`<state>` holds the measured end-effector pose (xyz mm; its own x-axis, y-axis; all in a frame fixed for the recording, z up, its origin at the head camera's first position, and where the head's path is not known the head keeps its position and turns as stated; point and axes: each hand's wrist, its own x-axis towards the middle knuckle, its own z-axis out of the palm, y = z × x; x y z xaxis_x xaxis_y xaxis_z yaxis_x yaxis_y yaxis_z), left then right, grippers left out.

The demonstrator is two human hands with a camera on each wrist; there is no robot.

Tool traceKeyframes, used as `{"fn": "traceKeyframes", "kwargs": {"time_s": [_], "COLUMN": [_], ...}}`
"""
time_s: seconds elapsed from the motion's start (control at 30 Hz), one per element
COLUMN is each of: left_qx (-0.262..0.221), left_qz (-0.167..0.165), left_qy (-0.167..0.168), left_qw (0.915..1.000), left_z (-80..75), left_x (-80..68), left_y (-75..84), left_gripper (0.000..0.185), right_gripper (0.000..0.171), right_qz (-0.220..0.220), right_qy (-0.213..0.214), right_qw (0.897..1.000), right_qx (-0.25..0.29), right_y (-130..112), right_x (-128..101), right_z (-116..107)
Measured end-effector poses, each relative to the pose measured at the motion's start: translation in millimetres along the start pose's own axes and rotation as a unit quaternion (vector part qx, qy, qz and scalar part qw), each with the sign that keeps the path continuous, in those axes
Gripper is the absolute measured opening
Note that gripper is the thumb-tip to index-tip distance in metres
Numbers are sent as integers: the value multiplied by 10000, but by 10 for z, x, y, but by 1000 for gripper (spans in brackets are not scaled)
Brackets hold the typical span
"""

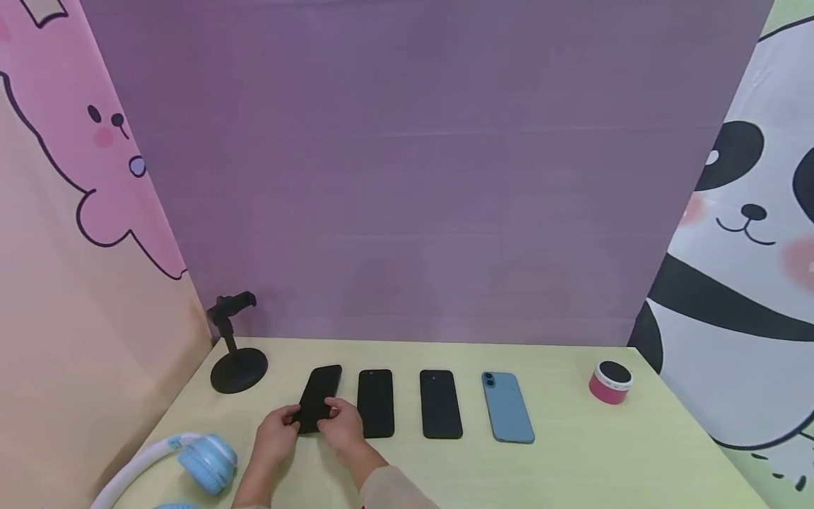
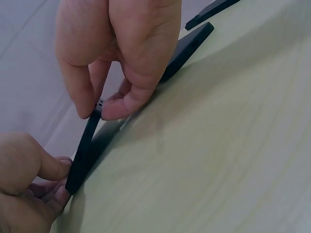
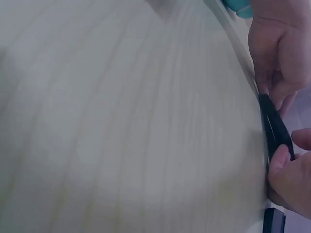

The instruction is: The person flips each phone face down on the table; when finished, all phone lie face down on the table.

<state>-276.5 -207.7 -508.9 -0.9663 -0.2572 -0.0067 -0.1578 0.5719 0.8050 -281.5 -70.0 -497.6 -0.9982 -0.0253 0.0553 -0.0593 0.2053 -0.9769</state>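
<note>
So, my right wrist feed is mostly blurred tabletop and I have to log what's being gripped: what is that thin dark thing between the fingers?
Observer: A black phone, the one lying nearest the black stand.
Operator: Which hand is on which side of it?
Observer: The left hand pinches its left edge and the right hand its right edge, both at the near end.
Operator: Is it lying flat?
Observer: No. The left wrist view shows the near end raised off the table, with the far end down.
</note>
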Motion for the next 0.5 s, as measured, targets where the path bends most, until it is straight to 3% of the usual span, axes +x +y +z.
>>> {"fn": "traceKeyframes", "kwargs": {"time_s": [0.23, 0.5], "left_qx": [-183, -393], "left_qz": [65, 103], "left_qy": [64, -189], "left_qw": [9998, 9990], "left_z": [0, -44], "left_x": [-23, -3], "left_y": [-10, -19], "left_gripper": [32, 32], "right_gripper": [37, 39], "right_qz": [-27, 112], "right_qy": [-172, -428], "right_qw": [9994, 9959], "right_qx": [288, 791], "right_y": [-54, -179], "right_x": [2, 28], "right_z": [-10, 15]}}
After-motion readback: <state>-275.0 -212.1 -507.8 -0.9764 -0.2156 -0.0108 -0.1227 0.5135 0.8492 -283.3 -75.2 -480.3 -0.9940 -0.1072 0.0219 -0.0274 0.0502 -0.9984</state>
